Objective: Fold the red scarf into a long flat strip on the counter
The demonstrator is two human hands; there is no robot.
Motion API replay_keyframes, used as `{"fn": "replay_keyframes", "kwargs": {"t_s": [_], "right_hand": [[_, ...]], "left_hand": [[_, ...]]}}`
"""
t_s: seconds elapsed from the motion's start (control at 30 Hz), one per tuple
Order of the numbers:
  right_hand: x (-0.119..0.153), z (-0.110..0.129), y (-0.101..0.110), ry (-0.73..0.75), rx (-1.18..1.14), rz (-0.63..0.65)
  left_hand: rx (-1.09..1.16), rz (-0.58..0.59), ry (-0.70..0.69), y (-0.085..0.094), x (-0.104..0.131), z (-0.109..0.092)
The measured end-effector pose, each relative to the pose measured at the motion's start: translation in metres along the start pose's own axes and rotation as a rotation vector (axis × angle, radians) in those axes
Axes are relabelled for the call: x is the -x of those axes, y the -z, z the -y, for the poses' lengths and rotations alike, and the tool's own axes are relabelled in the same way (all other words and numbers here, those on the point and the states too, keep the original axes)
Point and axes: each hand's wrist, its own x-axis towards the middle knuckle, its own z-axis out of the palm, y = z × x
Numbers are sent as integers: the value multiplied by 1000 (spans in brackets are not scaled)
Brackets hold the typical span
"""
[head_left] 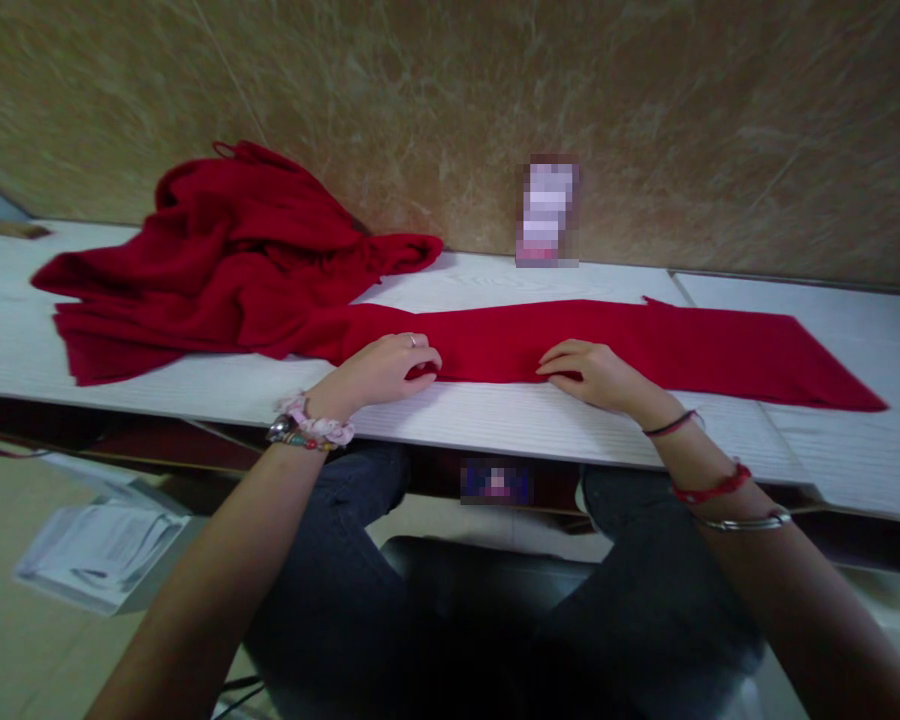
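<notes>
The red cloth [487, 345] lies on the white surface [540, 428], bunched at left, flat toward the right. The left hand [386, 372] and right hand [598, 375] touch its near edge; whether either grip is clamped, I cannot tell. The far pixelated panel [547, 210] and near-left papers [109, 540] are too blurred to read.

Left grip [390, 369] and right grip [598, 377] touch red cloth [487, 343].
</notes>
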Motion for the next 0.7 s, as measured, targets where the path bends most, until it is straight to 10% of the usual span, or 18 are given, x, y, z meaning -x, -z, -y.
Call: {"fn": "replay_keyframes", "kwargs": {"t_s": [0.7], "right_hand": [[-2, 5, -2, 8, -77, -44]], "left_hand": [[65, 50, 13, 5, -4, 6]]}}
